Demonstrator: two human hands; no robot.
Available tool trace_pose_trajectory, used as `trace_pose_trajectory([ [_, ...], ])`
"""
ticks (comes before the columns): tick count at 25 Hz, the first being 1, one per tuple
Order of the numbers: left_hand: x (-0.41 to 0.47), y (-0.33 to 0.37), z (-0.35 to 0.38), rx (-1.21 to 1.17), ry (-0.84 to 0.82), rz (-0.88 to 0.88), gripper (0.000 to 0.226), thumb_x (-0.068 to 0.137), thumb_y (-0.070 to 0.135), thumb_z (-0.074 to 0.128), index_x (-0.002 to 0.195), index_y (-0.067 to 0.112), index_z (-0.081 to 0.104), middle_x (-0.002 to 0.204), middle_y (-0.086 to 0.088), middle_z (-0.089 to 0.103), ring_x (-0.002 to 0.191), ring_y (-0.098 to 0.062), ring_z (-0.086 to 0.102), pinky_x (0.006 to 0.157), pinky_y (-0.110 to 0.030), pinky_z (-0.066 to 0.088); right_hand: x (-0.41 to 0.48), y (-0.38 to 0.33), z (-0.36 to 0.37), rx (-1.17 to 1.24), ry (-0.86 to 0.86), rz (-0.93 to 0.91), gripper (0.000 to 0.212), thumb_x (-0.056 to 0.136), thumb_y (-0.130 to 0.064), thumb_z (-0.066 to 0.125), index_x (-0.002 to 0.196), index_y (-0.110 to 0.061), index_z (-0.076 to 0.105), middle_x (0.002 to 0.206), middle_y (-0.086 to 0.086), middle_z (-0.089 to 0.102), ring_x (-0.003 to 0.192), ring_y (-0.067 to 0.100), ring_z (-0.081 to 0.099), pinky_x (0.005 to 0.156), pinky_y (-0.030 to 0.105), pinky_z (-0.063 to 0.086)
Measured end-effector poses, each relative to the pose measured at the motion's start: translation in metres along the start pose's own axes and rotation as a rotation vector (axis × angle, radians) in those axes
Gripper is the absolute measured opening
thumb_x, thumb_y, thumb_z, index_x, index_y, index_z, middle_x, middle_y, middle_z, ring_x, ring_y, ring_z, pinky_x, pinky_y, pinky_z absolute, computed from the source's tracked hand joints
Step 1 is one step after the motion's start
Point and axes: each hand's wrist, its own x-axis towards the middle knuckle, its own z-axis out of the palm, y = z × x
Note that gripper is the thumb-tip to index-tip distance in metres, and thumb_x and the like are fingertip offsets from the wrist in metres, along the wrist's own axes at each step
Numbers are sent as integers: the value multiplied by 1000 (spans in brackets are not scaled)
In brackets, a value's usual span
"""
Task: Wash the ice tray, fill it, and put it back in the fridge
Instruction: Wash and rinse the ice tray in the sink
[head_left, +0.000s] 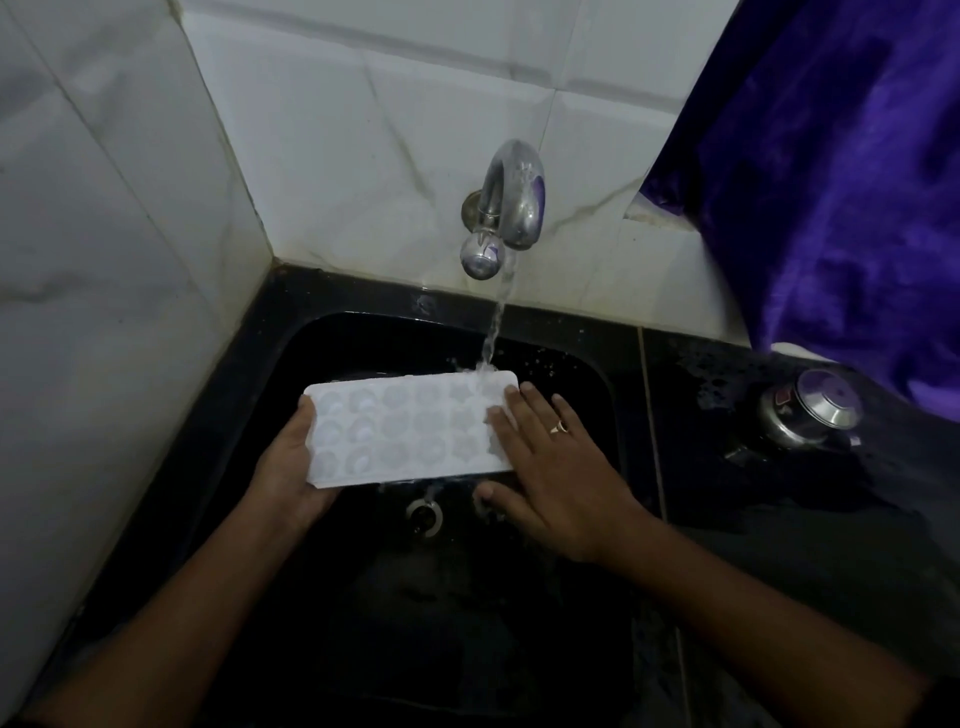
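A white ice tray with several round and star-shaped cells is held level over the black sink. Water runs from the metal tap onto the tray's far right corner. My left hand grips the tray's left end from below, thumb on the edge. My right hand, wearing a ring, lies flat with straight fingers on the tray's right end, its thumb beneath the near edge.
The sink's drain lies just below the tray. White tiled walls close in at the left and behind. A wet black counter to the right carries a steel lidded pot. A purple cloth hangs at the upper right.
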Motion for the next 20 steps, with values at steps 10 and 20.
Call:
trace_pose_trajectory([
  [10, 15, 22, 25, 88, -12, -40, 53, 107, 51, 50, 135, 9, 66, 125, -18, 76, 101, -32, 79, 69, -43, 65, 2, -6, -16, -29, -44, -139, 98, 99, -81, 17, 166, -10, 7, 173, 10, 0, 160, 22, -9, 130, 50, -2],
  [20, 19, 6, 41, 96, -120, -62, 49, 109, 45, 49, 133, 6, 67, 123, -20, 76, 100, -32, 79, 69, -40, 66, 13, 2, -33, 6, -14, -75, 99, 97, -81, 14, 166, -10, 7, 173, 10, 1, 160, 21, -8, 130, 49, 0],
])
